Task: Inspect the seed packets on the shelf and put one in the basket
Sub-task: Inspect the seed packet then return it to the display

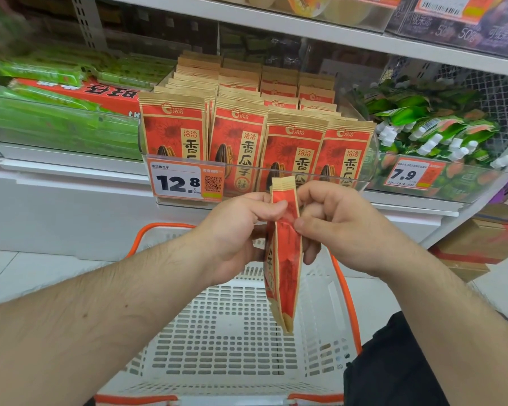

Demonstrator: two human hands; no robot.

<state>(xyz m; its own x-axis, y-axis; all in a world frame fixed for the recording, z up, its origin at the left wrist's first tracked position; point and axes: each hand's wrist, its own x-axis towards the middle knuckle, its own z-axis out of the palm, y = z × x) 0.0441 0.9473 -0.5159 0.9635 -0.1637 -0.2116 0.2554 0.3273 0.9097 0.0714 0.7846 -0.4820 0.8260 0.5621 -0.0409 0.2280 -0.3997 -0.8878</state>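
The left hand (241, 230) pinches the upper part of a red seed packet (285, 259) between thumb and curled fingers, from the packet's left side. The right hand (335, 227) pinches the same packet from the other side at about the same height, thumb against the front edge and fingers bent behind it. The packet hangs between the two hands, turned nearly edge-on to the camera, its tan top seal sticking up just above the fingers and its lower end pointing down. It is in the air above the basket (320, 317), not touching it.

The basket is white slotted plastic with orange handles, directly below the hands, and nothing shows on the visible part of its floor. A dark garment is at the lower right beside it.

Beyond the hands, on the shelf (71, 168), a clear bin (361, 177) holds rows of matching packets (238, 136) standing upright, red fronts with tan tops. A price tag (176, 183) reading 12.8 is on the bin front, just left of the held packet's top. Green bags (50, 112) fill the bin to the left; green pouches (428, 127) with white caps lie in the bin to the right, with a tag (405, 174) reading 7.9. Cardboard boxes (481, 244) sit on the floor at far right.
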